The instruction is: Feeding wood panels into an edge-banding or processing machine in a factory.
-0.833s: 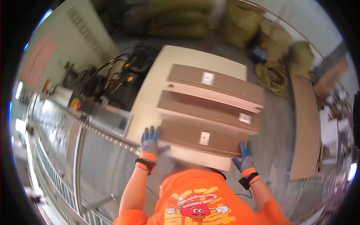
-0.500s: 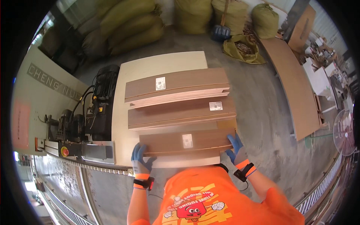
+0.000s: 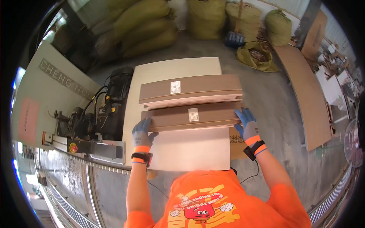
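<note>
A long brown wooden panel [image 3: 167, 117] with a white label [image 3: 194, 114] lies across the near stack. My left hand [image 3: 142, 132], in a blue and grey glove, grips its left end. At the opposite end, my right hand [image 3: 248, 122], gloved alike, has its fingers over the corner and edge. Just beyond is another stack of brown panels [image 3: 209, 84], its top piece also labelled, with pale edges showing below. Both stacks rest on a large cream board [image 3: 190, 150]. The panels beneath the held one are mostly hidden.
A machine with black motors [image 3: 116, 89] and a red-yellow button [image 3: 73, 147] stands at the left. Stuffed sacks [image 3: 207, 19], a shovel [image 3: 234, 38] and an opened sack [image 3: 258, 57] are at the back. A long brown board [image 3: 304, 102] and a fan [image 3: 353, 142] stand right.
Both hands have moved the labelled panel away from my body, onto the near stack. It now covers that stack's top label, and more of the cream board shows in front.
</note>
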Motion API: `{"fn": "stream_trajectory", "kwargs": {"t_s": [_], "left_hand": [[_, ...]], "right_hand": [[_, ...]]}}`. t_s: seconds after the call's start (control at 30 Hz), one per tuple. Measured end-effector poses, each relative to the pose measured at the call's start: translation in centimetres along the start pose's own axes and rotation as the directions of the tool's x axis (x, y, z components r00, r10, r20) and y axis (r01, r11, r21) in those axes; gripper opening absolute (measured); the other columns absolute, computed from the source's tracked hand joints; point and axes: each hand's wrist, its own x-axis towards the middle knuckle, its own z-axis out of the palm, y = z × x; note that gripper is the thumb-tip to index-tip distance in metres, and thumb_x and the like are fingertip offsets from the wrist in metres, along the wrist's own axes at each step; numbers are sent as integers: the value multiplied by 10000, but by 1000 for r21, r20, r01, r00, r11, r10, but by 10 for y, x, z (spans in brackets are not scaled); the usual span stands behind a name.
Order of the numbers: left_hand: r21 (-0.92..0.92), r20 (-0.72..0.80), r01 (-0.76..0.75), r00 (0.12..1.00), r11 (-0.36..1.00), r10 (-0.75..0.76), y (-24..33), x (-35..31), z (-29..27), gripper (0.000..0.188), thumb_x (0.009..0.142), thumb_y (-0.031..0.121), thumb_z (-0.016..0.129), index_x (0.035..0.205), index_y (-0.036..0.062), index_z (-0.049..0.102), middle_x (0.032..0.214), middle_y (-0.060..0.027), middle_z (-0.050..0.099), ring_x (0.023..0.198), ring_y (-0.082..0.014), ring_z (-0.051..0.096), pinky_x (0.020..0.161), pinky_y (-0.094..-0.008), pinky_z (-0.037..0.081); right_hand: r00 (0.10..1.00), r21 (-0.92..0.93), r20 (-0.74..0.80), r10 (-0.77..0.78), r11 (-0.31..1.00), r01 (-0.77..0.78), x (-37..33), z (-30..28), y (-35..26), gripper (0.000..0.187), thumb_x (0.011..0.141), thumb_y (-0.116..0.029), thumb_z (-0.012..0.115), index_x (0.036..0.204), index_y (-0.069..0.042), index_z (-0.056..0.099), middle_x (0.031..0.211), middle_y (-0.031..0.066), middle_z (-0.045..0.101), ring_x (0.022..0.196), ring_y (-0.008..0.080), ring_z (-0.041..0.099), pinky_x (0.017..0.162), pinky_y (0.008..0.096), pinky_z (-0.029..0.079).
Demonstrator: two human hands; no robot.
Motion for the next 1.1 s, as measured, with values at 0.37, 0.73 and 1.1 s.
{"fn": "stream_trajectory", "kwargs": {"t_s": [0.37,0.73,1.1], "left_hand": [[-387,63,375,922,842,-382,-3,32,-18,661,876,291,760,1379,-44,491,1299,-223,626,1215,-341,597,1015,-425,475],[-673,30,311,918,671,-396,-8,64,-6,371,1026,160,487,1368,37,561,1241,-120,657,1125,-169,589,979,-293,456],[-457,-161,198,940,867,-300,25,-29,-5,421,885,134,708,1266,-24,623,1260,-203,658,1194,-360,609,1028,-410,463]], "right_hand": [[971,244,-233,63,970,-4,27,-31,-1,589,914,-305,699,1419,-88,490,1393,212,547,1278,411,510,1094,472,390],[971,663,-34,238,732,-156,84,-32,-26,458,984,-209,606,1408,-60,518,1457,156,533,1331,289,520,1066,375,436],[925,315,-366,100,949,21,-35,-14,-24,396,930,-155,658,1303,-43,588,1387,211,571,1262,410,544,1054,452,429]]}}
